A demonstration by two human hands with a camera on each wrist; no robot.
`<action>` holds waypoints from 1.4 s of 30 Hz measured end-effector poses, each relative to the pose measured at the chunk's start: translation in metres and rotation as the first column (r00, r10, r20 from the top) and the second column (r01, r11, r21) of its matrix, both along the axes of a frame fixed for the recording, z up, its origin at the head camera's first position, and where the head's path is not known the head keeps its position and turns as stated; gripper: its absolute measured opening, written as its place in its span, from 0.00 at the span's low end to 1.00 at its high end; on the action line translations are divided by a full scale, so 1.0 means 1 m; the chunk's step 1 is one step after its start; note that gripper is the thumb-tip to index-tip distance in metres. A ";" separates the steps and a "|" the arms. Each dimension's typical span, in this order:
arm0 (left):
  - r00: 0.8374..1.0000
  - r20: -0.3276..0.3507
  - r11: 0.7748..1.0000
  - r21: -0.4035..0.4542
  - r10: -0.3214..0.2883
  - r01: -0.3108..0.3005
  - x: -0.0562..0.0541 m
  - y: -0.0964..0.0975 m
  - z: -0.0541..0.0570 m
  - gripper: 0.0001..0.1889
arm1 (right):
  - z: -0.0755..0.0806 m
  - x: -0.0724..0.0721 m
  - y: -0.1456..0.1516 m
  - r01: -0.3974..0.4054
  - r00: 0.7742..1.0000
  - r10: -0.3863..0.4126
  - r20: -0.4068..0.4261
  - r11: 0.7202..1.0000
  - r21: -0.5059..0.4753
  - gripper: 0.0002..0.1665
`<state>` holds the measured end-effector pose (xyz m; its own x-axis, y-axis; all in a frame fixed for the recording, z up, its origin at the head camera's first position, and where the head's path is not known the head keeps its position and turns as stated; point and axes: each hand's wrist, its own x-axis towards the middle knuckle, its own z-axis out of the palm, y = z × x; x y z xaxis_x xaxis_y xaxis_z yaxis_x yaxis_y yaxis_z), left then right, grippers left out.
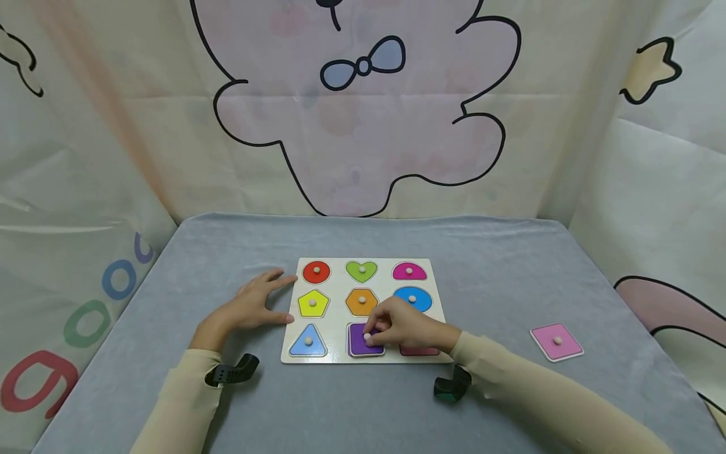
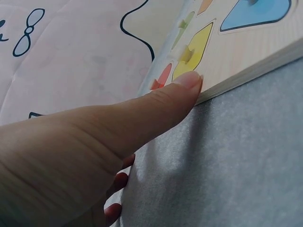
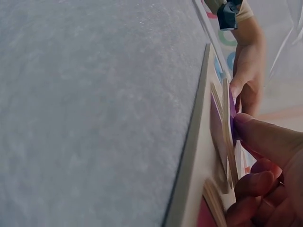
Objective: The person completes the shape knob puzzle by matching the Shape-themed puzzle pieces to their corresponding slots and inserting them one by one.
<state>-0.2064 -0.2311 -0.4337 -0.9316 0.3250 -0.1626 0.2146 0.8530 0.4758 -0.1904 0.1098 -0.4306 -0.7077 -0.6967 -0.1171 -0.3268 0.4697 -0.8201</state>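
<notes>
A white wooden knob puzzle board lies flat on the table, holding several coloured shape pieces. My right hand pinches the small knob of a purple square puzzle piece at the middle of the front row. In the right wrist view, this purple piece sits raised and slightly tilted over its recess. My left hand rests at the board's left edge, fingers extended. The left wrist view has its straight thumb touching the board's edge near the yellow pentagon.
A loose pink piece with a knob lies on the grey-blue cloth to the right of the board. The blue triangle is in the front left spot. My right hand partly covers a dark red piece. Printed curtains surround the table.
</notes>
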 end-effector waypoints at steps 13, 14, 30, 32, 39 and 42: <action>1.000 -0.001 1.000 0.003 0.000 0.000 0.001 -0.001 0.001 0.47 | -0.002 0.001 -0.009 0.029 0.999 -0.029 0.013 1.000 0.009 0.03; 1.000 -0.002 1.000 0.004 -0.001 0.001 0.001 -0.001 0.001 0.47 | -0.002 0.001 -0.009 0.030 0.999 -0.030 0.013 1.000 0.009 0.03; 1.000 0.003 1.000 -0.008 0.017 -0.017 0.000 0.001 0.000 0.47 | 0.001 0.003 -0.011 0.038 0.999 -0.039 0.009 0.997 0.062 0.03; 1.000 0.004 1.000 -0.009 0.020 -0.020 0.000 0.001 0.000 0.47 | 0.001 0.003 -0.011 0.034 0.999 -0.035 0.011 0.997 0.066 0.04; 1.000 0.000 1.000 0.000 0.012 -0.012 0.002 0.002 0.000 0.47 | -0.001 0.001 -0.009 0.024 1.000 -0.024 0.007 0.999 0.043 0.06; 1.000 -0.004 1.000 0.003 0.007 -0.007 0.003 0.003 0.000 0.47 | -0.005 0.001 -0.007 0.028 1.000 -0.028 -0.003 1.000 0.013 0.06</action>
